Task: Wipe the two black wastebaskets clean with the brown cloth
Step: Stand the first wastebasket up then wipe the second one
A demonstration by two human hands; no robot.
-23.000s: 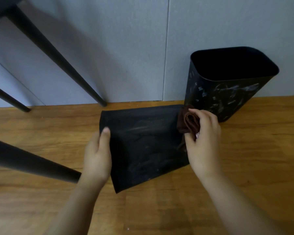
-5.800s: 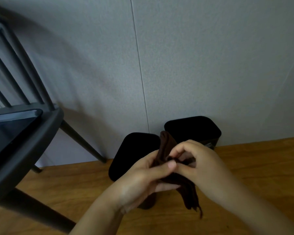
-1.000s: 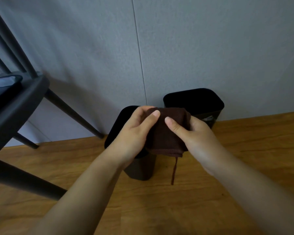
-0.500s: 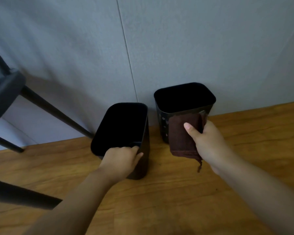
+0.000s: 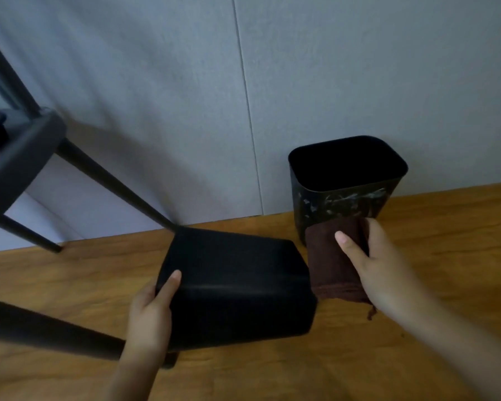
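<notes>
A grey panelled wall (image 5: 330, 82) filled the far half of the scene, meeting a wooden floor (image 5: 431, 256) that ran across the near half. A black chair (image 5: 21, 157) stood at the left, its seat edge high at the left border and its slanted legs reaching down to the floor. Near the middle, the tipped wastebasket (image 5: 232, 287) lay on its side with its mouth toward the viewer and its narrower base pointing toward the wall, its dark side panel facing up. To the right and farther back, just beside the wall, the upright wastebasket (image 5: 344, 186) stood on the floor with its open mouth up and pale smears showing across its near face. The left hand (image 5: 151, 314) gripped the near left rim of the tipped wastebasket, thumb laid on the outside and the other fingers hidden behind the edge. The right hand (image 5: 370, 259) was closed around the folded brown cloth (image 5: 330, 264), thumb pressed across its front, holding it between the two wastebaskets with its far end against the lower near face of the upright one.
</notes>
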